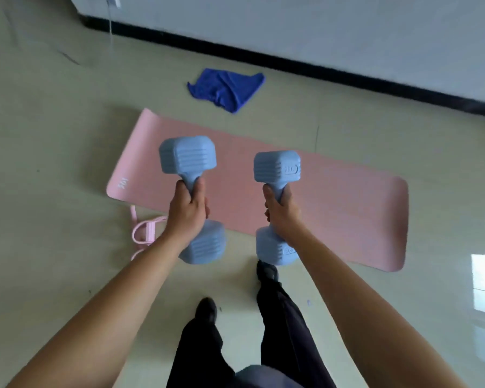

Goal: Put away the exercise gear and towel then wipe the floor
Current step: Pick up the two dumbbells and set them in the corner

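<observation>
View from a head-worn camera, looking down at a pale tiled floor (53, 163) where a person stands with both bare arms held out in front.

At the far left, a loop of pink stretch band (143, 233) lies on the floor, just beside the near left corner of a pink exercise mat (347, 214). Part of the band is hidden behind the left forearm. The mat lies flat and fully unrolled, running from the left across to the right.

The left hand (186, 214) is wrapped tightly around the handle of a light blue dumbbell (188, 155), fingers closed all the way round, one blocky end pointing away from the person and the other toward them. Beside it, the right hand (282, 214) grips a second, matching dumbbell (276, 166) the same way. Both weights are lifted clear of the mat and held above it.

Beyond the mat, near a black skirting strip along the wall, a blue towel (226, 89) lies crumpled on the floor, apart from the mat.

Below the hands are the person's dark trousers and dark shoes, one foot at the mat's near edge.

The task looks to be at its start: only the two dumbbells are in hand, and no storage spot is visible. The band, mat and towel all wait on the floor, and wiping has not begun.
</observation>
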Action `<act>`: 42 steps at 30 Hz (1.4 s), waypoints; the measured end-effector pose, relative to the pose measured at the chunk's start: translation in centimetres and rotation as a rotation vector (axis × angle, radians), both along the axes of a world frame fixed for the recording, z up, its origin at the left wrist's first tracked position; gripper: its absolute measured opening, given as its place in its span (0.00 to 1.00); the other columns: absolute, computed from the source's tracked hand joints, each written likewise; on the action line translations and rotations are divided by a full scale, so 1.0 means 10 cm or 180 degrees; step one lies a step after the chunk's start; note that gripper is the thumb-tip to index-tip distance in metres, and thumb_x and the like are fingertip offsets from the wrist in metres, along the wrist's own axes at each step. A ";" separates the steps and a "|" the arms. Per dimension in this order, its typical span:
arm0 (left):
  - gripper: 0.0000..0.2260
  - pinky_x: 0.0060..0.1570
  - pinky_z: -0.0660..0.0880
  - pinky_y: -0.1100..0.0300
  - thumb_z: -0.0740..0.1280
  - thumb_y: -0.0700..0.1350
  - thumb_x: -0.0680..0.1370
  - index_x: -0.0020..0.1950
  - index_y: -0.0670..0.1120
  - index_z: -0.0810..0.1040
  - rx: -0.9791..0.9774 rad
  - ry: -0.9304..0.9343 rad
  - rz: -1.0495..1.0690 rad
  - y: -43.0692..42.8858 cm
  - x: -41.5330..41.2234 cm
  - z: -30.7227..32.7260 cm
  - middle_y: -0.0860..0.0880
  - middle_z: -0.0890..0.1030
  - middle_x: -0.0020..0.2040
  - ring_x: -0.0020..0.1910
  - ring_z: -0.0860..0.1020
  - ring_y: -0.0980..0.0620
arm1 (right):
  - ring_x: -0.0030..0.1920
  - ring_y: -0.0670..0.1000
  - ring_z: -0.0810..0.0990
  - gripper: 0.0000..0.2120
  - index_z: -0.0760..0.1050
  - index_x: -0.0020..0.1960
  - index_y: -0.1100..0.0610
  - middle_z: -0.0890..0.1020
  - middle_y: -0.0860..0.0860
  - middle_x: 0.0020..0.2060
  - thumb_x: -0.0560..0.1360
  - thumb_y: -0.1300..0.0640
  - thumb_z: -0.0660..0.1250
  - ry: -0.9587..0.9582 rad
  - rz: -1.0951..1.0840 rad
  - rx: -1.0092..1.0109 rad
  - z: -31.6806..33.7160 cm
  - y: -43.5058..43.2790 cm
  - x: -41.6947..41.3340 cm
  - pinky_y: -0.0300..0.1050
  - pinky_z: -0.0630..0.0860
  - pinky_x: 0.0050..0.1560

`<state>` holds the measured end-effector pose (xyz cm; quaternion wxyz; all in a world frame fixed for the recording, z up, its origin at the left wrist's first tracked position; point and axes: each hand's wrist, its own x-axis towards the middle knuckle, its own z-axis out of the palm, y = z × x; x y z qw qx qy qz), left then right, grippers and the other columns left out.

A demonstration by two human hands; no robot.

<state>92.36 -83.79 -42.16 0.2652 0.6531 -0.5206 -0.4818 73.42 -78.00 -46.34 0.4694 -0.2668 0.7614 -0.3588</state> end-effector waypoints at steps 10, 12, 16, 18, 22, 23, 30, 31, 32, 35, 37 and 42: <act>0.06 0.28 0.72 0.65 0.59 0.49 0.84 0.52 0.48 0.65 -0.1133 0.1076 -0.1390 0.60 -0.66 2.12 0.43 0.72 0.36 0.30 0.72 0.53 | 0.32 0.48 0.74 0.11 0.67 0.46 0.53 0.76 0.49 0.35 0.80 0.47 0.64 0.0546 -0.1298 -0.1387 2.28 1.41 -0.53 0.47 0.74 0.37; 0.07 0.30 0.72 0.64 0.59 0.50 0.83 0.51 0.49 0.65 -0.1140 0.1220 -0.1762 0.83 -0.90 2.29 0.43 0.72 0.36 0.32 0.72 0.50 | 0.32 0.48 0.75 0.11 0.69 0.46 0.52 0.77 0.48 0.35 0.78 0.45 0.65 0.0704 -0.1464 -0.1476 2.51 1.80 -0.73 0.48 0.75 0.38; 0.09 0.36 0.75 0.57 0.60 0.54 0.83 0.52 0.49 0.66 -0.1253 0.1307 -0.2274 1.40 -1.53 2.58 0.48 0.74 0.34 0.32 0.74 0.51 | 0.33 0.48 0.76 0.10 0.72 0.50 0.55 0.78 0.49 0.36 0.80 0.48 0.65 0.1042 -0.1790 -0.1658 2.83 2.58 -1.21 0.48 0.75 0.37; 0.08 0.36 0.75 0.57 0.60 0.53 0.83 0.51 0.50 0.65 -0.1306 0.1371 -0.2457 1.73 -1.91 2.67 0.48 0.74 0.34 0.32 0.74 0.51 | 0.32 0.46 0.76 0.09 0.73 0.50 0.56 0.78 0.48 0.35 0.80 0.50 0.66 0.1185 -0.1980 -0.1722 2.91 2.98 -1.48 0.47 0.75 0.37; 0.08 0.38 0.76 0.55 0.60 0.53 0.82 0.51 0.49 0.66 -0.1332 0.1464 -0.2764 2.47 -2.81 2.76 0.46 0.73 0.35 0.33 0.74 0.50 | 0.32 0.45 0.77 0.08 0.74 0.48 0.54 0.79 0.47 0.36 0.80 0.49 0.66 0.1331 -0.2221 -0.1749 2.95 3.84 -2.15 0.43 0.76 0.36; 0.08 0.37 0.76 0.57 0.60 0.53 0.82 0.51 0.50 0.66 -0.1339 0.1478 -0.2827 2.66 -3.06 2.76 0.46 0.74 0.36 0.33 0.74 0.50 | 0.32 0.44 0.76 0.08 0.74 0.48 0.53 0.79 0.48 0.36 0.80 0.49 0.66 0.1347 -0.2274 -0.1724 2.95 4.05 -2.33 0.42 0.75 0.36; 0.08 0.35 0.75 0.60 0.60 0.52 0.83 0.50 0.49 0.67 -0.1080 0.1588 -0.3148 3.68 -4.57 2.77 0.45 0.74 0.36 0.33 0.74 0.49 | 0.34 0.47 0.77 0.08 0.74 0.47 0.51 0.80 0.48 0.37 0.80 0.47 0.66 0.1432 -0.2633 -0.1498 2.96 5.22 -3.57 0.44 0.76 0.38; 0.08 0.34 0.75 0.62 0.60 0.52 0.83 0.50 0.48 0.66 -0.1064 0.1580 -0.3163 3.77 -4.76 2.77 0.44 0.74 0.36 0.33 0.74 0.49 | 0.34 0.47 0.78 0.08 0.74 0.47 0.51 0.80 0.48 0.37 0.80 0.47 0.66 0.1416 -0.2660 -0.1486 2.97 5.32 -3.74 0.43 0.76 0.38; 0.08 0.33 0.74 0.63 0.60 0.52 0.83 0.49 0.48 0.66 -0.1030 0.1562 -0.3191 3.85 -4.95 2.78 0.44 0.74 0.36 0.33 0.74 0.49 | 0.34 0.46 0.78 0.08 0.75 0.47 0.51 0.80 0.48 0.37 0.80 0.47 0.66 0.1397 -0.2684 -0.1485 2.98 5.41 -3.91 0.43 0.76 0.38; 0.10 0.32 0.74 0.66 0.60 0.53 0.83 0.49 0.47 0.67 -0.0977 0.1482 -0.3291 3.98 -5.55 2.74 0.44 0.74 0.36 0.33 0.74 0.49 | 0.33 0.45 0.78 0.08 0.75 0.48 0.53 0.80 0.50 0.37 0.80 0.49 0.67 0.1385 -0.2736 -0.1547 2.95 5.53 -4.48 0.45 0.77 0.38; 0.11 0.33 0.74 0.65 0.60 0.54 0.83 0.49 0.46 0.68 -0.0995 0.1456 -0.3286 4.02 -5.99 2.67 0.45 0.74 0.35 0.32 0.75 0.50 | 0.33 0.45 0.78 0.09 0.75 0.47 0.54 0.80 0.51 0.37 0.80 0.49 0.67 0.1350 -0.2760 -0.1611 2.90 5.51 -4.92 0.48 0.78 0.39; 0.15 0.37 0.75 0.60 0.59 0.55 0.83 0.50 0.43 0.69 -0.0996 0.1394 -0.3342 3.94 -7.31 2.51 0.47 0.75 0.35 0.32 0.75 0.51 | 0.33 0.48 0.78 0.08 0.75 0.47 0.56 0.79 0.52 0.36 0.80 0.51 0.67 0.1237 -0.2799 -0.1706 2.81 5.35 -6.21 0.47 0.77 0.38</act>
